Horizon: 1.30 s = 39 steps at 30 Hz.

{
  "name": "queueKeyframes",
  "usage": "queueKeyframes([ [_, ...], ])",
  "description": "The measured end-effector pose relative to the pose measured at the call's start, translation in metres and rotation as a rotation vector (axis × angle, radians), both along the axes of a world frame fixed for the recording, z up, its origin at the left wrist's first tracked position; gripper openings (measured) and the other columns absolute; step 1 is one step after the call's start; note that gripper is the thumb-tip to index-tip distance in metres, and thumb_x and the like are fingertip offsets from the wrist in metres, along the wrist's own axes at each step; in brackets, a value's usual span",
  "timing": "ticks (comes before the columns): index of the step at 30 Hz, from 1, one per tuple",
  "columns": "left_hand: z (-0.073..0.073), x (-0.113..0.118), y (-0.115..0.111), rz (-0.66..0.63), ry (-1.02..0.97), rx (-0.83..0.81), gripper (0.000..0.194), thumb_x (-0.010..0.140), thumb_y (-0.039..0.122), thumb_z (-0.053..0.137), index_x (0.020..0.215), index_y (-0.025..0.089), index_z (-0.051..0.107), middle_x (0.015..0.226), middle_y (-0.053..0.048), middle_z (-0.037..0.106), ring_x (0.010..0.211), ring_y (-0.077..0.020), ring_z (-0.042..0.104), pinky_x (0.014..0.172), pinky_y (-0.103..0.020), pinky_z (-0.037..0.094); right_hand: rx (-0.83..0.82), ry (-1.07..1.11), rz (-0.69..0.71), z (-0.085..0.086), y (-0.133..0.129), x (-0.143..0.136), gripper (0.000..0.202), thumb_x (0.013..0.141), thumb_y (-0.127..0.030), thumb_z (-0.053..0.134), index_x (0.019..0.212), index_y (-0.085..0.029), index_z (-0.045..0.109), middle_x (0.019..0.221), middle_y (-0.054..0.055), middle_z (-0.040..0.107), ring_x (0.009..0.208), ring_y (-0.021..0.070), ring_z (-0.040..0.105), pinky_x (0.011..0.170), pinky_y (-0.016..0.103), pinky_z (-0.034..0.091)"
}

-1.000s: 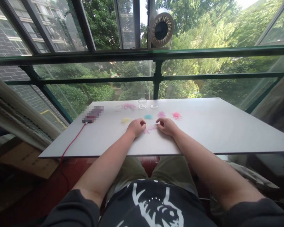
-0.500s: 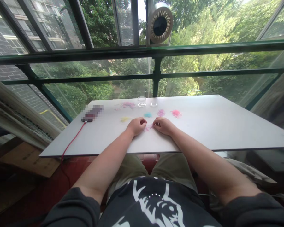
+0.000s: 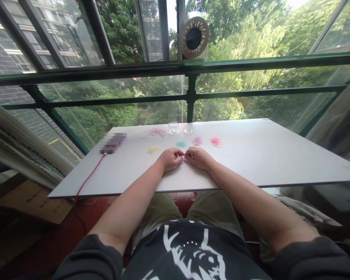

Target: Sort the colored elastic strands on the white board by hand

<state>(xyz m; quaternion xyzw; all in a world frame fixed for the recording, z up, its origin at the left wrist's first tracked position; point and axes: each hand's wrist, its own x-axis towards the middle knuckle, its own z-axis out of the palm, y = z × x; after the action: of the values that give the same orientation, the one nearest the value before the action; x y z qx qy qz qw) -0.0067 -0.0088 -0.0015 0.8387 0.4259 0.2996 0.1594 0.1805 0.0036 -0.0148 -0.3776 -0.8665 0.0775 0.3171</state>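
Small pale pink pieces (image 3: 183,158) lie between my hands near the middle of the white table. My left hand (image 3: 171,158) rests at their left with its fingers pinched on them. From the right, my right hand (image 3: 196,157) pinches the same pieces, its fingertips nearly touching the left ones. Beyond the hands are a teal pile (image 3: 181,144), a purple pile (image 3: 197,141) and a coral pink pile (image 3: 216,142). A yellow pile (image 3: 153,149) lies to the left. The fingers partly hide the pale pink pieces.
A clear cup (image 3: 173,128) and a clear round lid (image 3: 188,131) stand near the white table's (image 3: 280,155) far edge, beside a loose pink-purple pile (image 3: 156,132). At the left lies a blurred-out device (image 3: 114,143) with a red cable (image 3: 90,174).
My hands have come closer together, fingertips now almost meeting over the pale pink pieces, which are more covered. The camera view has shifted slightly.
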Motion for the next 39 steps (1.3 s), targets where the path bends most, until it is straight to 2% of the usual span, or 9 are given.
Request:
queueKeyframes([
  [18, 0.0006, 0.0015, -0.0007, 0.001, -0.001, 0.033, 0.019, 0.073, 0.030, 0.053, 0.077, 0.017, 0.065, 0.076, -0.002, 0.065, 0.068, -0.0126, 0.056, 0.064, -0.023, 0.043, 0.101, 0.043, 0.019, 0.0029, -0.0068, -0.0031, 0.008, 0.076, -0.016, 0.052, 0.078, -0.019, 0.059, 0.072, 0.000, 0.054, 0.060, 0.0098, 0.046, 0.059, 0.021, 0.035],
  [26, 0.0009, 0.0007, 0.0011, 0.057, -0.003, 0.017, 0.017, 0.072, 0.031, 0.053, 0.073, 0.016, 0.063, 0.074, -0.002, 0.065, 0.069, -0.0131, 0.056, 0.065, -0.023, 0.043, 0.125, 0.090, -0.025, 0.0021, -0.0043, -0.0005, 0.014, 0.076, -0.011, 0.047, 0.080, -0.018, 0.058, 0.077, 0.002, 0.054, 0.063, 0.0105, 0.048, 0.062, 0.022, 0.039],
  [32, 0.0015, 0.0000, 0.0000, 0.044, -0.009, -0.007, 0.015, 0.071, 0.028, 0.054, 0.075, 0.016, 0.063, 0.075, -0.001, 0.066, 0.068, -0.0129, 0.057, 0.065, -0.023, 0.045, 0.125, 0.113, -0.044, 0.0030, -0.0019, 0.0018, 0.012, 0.074, -0.011, 0.051, 0.079, -0.019, 0.060, 0.084, 0.004, 0.054, 0.071, 0.0125, 0.051, 0.068, 0.024, 0.041],
  [39, 0.0035, -0.0008, -0.0003, 0.038, -0.027, -0.024, 0.020, 0.070, 0.029, 0.056, 0.084, 0.016, 0.066, 0.081, -0.003, 0.067, 0.070, -0.0128, 0.058, 0.068, -0.024, 0.046, 0.101, 0.067, -0.014, 0.0013, -0.0007, 0.0014, 0.016, 0.073, -0.009, 0.051, 0.077, -0.018, 0.062, 0.077, 0.003, 0.057, 0.068, 0.0124, 0.051, 0.065, 0.024, 0.040],
])
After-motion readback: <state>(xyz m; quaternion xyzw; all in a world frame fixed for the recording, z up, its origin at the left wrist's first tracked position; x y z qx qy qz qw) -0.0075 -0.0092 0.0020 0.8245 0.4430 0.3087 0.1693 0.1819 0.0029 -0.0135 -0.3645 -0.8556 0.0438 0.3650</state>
